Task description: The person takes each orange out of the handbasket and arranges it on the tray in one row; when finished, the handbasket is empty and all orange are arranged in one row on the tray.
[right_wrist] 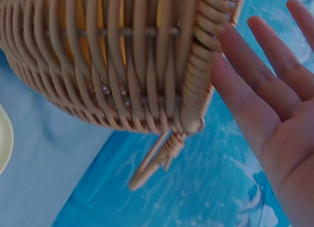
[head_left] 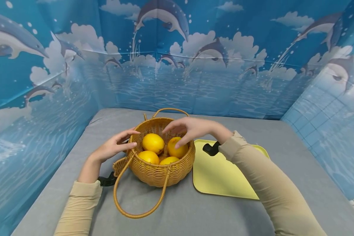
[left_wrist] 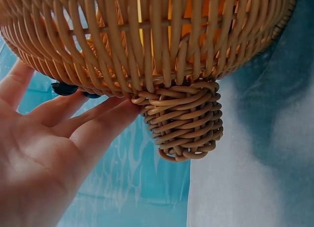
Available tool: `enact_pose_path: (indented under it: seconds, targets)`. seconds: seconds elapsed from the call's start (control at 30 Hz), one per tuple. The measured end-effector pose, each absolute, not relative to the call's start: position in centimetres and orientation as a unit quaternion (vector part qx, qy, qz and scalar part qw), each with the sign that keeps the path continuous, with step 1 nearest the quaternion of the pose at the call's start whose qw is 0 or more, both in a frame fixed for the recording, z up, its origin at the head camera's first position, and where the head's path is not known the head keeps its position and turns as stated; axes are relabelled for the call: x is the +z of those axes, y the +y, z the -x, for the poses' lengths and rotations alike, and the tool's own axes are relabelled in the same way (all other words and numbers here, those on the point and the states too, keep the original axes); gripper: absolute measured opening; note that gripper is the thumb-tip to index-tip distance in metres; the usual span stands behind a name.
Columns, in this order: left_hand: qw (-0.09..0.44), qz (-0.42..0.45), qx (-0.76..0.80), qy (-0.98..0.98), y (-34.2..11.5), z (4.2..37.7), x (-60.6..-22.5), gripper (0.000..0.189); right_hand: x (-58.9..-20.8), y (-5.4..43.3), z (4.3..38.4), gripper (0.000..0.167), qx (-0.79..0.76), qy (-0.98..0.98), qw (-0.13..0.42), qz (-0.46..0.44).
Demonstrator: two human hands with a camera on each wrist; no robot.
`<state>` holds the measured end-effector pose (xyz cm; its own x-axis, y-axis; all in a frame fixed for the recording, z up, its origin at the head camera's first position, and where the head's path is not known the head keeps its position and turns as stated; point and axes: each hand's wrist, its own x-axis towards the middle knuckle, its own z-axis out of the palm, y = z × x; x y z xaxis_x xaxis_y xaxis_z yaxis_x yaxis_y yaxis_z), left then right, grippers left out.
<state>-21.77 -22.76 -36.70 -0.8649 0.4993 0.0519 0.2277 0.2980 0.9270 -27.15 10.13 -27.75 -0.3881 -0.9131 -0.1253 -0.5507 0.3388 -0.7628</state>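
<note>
A round wicker basket (head_left: 159,175) holds several yellow lemons (head_left: 152,143). My left hand (head_left: 115,146) is at the basket's left rim, thumb and fingers spread apart. In the left wrist view its fingers lie nearly straight along the woven side, close to a stubby wicker projection (left_wrist: 181,121). My right hand (head_left: 194,127) hovers over the right part of the basket, its fingers loosely bent and pointing in above the right-hand lemon (head_left: 177,149). The right wrist view shows that palm (right_wrist: 294,143) with fingers spread beside the rim, holding nothing.
One looped handle (head_left: 135,216) hangs down toward the front; another handle (head_left: 171,109) stands at the back. A yellow tray (head_left: 221,178) lies right of the basket, partly under my right forearm. Dolphin-printed curtains (head_left: 177,82) surround the grey table (head_left: 200,216).
</note>
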Motion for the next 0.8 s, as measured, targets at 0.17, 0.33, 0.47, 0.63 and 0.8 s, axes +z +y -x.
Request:
enact_pose_path:
  seconds: [0.17,0.33,0.47,0.63,0.8]
  targets:
    - [0.124,-0.225,0.550,0.794,-22.6,21.6,-36.6,0.050,-28.3,9.6,27.8,0.055,-0.291,0.779,0.289,0.475]
    - [0.122,-0.223,0.550,0.795,-22.6,21.5,-36.6,0.049,-28.5,9.5,28.3,0.054,-0.260,0.791,0.302,0.464]
    - [0.121,-0.224,0.553,0.793,-22.7,21.6,-36.7,0.049,-28.6,9.1,28.8,0.051,-0.245,0.788,0.309,0.473]
    - [0.122,-0.228,0.557,0.790,-22.8,21.7,-36.9,0.047,-29.1,8.4,29.7,0.047,-0.228,0.773,0.328,0.494]
    - [0.126,-0.234,0.559,0.785,-22.7,21.8,-36.9,0.046,-29.2,7.7,30.2,0.049,-0.184,0.774,0.344,0.499]
